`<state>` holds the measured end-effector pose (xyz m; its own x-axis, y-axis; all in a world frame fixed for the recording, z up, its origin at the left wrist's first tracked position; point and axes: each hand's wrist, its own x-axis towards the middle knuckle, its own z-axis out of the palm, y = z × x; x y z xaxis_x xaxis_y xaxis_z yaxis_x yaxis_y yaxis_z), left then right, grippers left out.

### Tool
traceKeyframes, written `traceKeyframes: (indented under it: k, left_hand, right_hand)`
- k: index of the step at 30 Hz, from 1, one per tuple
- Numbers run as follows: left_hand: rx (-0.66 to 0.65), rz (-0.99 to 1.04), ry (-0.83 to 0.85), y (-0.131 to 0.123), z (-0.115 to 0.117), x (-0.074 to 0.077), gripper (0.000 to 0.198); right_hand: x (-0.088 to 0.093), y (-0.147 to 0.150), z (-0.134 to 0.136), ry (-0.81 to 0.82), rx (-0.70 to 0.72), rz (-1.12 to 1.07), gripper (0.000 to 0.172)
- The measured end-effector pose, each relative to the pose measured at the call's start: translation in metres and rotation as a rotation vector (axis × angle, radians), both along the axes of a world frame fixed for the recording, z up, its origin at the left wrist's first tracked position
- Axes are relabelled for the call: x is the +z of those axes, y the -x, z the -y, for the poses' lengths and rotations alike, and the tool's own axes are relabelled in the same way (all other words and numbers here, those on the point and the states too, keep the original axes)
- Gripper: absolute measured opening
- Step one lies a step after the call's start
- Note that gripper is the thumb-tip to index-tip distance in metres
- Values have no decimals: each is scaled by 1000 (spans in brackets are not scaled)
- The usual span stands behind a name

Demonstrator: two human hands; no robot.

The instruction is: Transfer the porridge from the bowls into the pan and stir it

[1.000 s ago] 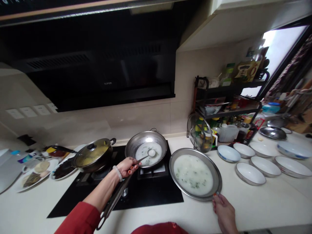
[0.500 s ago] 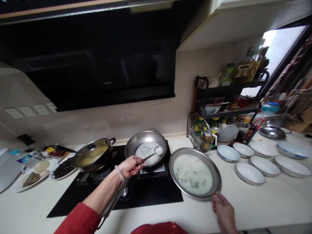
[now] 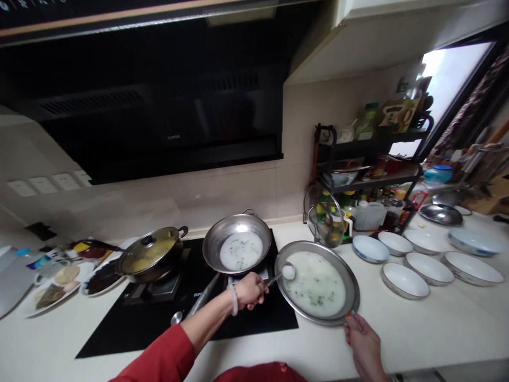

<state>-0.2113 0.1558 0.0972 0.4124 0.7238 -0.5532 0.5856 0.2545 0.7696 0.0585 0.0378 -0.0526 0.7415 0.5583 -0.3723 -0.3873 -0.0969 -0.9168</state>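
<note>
From the head camera, a pale worktop [image 3: 417,329] runs along a tiled kitchen wall under a big black range hood [image 3: 159,106]. A black hob [image 3: 246,313] sits at the centre. At nine o'clock on it stands a dark pot with a glass lid [image 3: 149,257]; at twelve o'clock a steel wok [image 3: 237,241] holds a shallow pool of white liquid with green flecks. Just beside the hob at three o'clock, its edge overlapping the black glass, rests a wide steel pan [image 3: 317,282] nearly full of the same white liquid. Farther toward three o'clock stand several white bowls [image 3: 405,279] in rows, and behind them a black rack [image 3: 369,164] crowded with bottles and jars, a glass lid [image 3: 324,216] leaning at its foot. At far nine o'clock lie plates of food [image 3: 59,284].

The ladle [image 3: 274,277] lies nearly level, its long axis running from eight o'clock to two o'clock, with its bowl, loaded with white liquid, over the pan's nine o'clock rim.

The left hand [image 3: 248,291], fingers curled tight, grips the ladle's handle above the hob. The right hand [image 3: 363,347] touches the pan's rim at five o'clock with its fingertips, fingers drawn close together; whether it pinches the rim I cannot tell.
</note>
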Motion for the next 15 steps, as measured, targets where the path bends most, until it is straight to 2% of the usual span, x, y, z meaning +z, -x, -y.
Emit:
traceKeyframes:
  k: [5,8,11,13,15]
  left_hand:
    - [-384,-366,-616,-9,12,-21,7]
    - [-435,-469,-774,-6,14,-24,23]
    - [-357,-347,-721,-3,12,-17,12]
    - [-234,-192,-507,-2,9,-10,12]
    - [-89,-24,-216,-1,8,-3,17]
  right_hand:
    - [0,1,0,0,-5,6,53]
    - [2,2,0,-15,9,7,50]
    - [0,1,0,5,1,0,52]
    - [-2,0,-1,23,-5,2,53]
    - [-5,-2,-1,26,-3,6,54]
